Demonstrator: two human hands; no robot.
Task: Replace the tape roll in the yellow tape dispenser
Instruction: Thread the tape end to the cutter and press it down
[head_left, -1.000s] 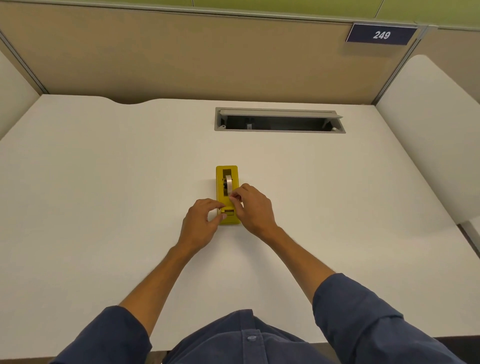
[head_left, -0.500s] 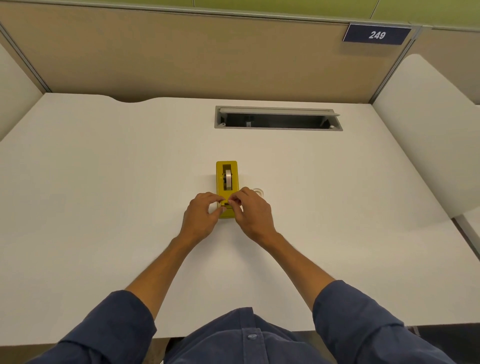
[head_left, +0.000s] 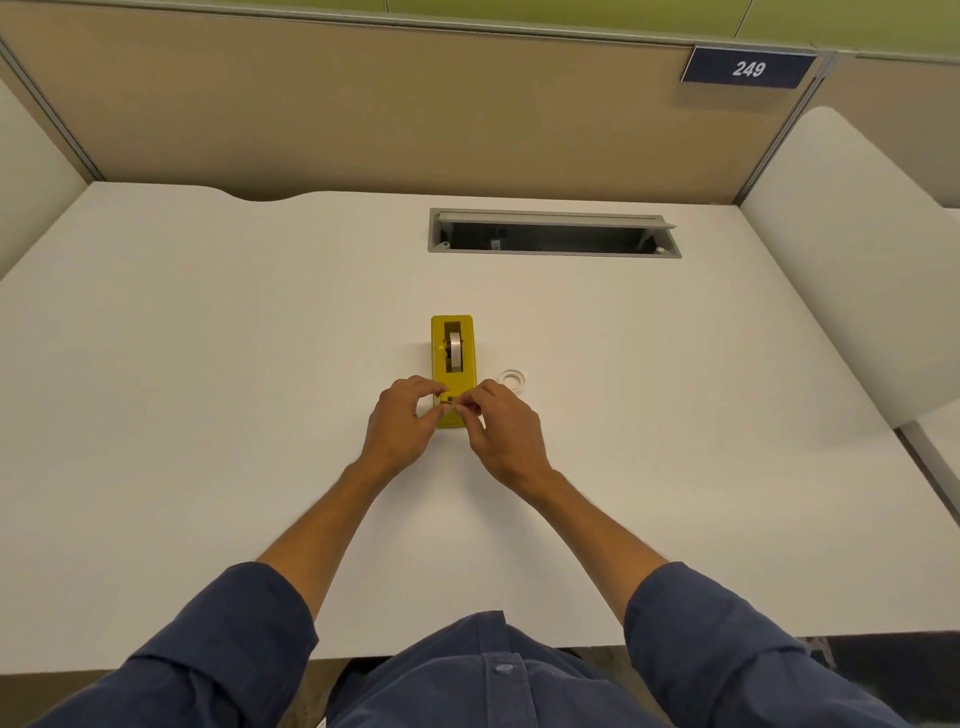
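The yellow tape dispenser (head_left: 453, 358) stands in the middle of the white desk (head_left: 208, 364), long axis pointing away from me. A tape roll (head_left: 456, 353) sits upright in its slot. My left hand (head_left: 402, 423) and my right hand (head_left: 504, 428) meet over the dispenser's near end, at the cutter. The fingertips of both hands are curled together there, pinching what looks like the tape end; the tape itself is too thin to see. A small white empty roll core (head_left: 512, 379) lies flat on the desk just right of the dispenser.
A grey open cable tray (head_left: 553, 239) is set into the desk behind the dispenser. Beige partition walls stand at the back, with a blue "249" sign (head_left: 748, 68). A white side panel (head_left: 857, 260) rises at the right.
Both hands slid slightly toward me along the dispenser to its near end. My right hand moved off the white core, which now shows beside the dispenser.
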